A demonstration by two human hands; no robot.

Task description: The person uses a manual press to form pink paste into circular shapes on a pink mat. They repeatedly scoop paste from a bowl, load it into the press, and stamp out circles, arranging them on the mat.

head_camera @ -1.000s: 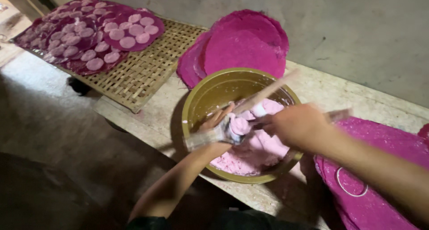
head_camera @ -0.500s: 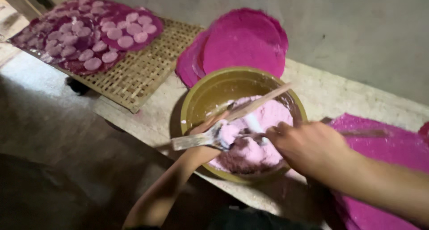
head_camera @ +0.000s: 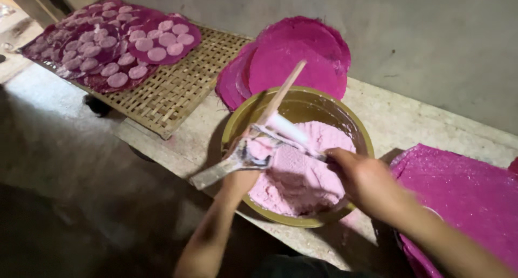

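A yellow-green bowl (head_camera: 295, 219) holds thick pale pink batter (head_camera: 302, 173) and stands on a concrete ledge. My left hand (head_camera: 241, 176) is at the bowl's near left rim, gripping a flat metal spatula (head_camera: 218, 171) whose handle sticks out to the left. My right hand (head_camera: 367, 182) reaches over the bowl's right side and holds a batter-coated utensil (head_camera: 291, 132) against the spatula's blade. A wooden stick (head_camera: 284, 90) leans in the bowl, pointing to the far rim.
A woven bamboo tray (head_camera: 181, 94) at the left carries dark pink sheets topped with several pale pink discs (head_camera: 120, 47). Round magenta sheets (head_camera: 302, 54) lean on the grey wall (head_camera: 431, 35) behind the bowl. Another magenta sheet (head_camera: 467, 194) lies at the right.
My left hand has come out of the bowl to its near rim with the spatula raised. My right hand has drawn the coated utensil up across the blade.
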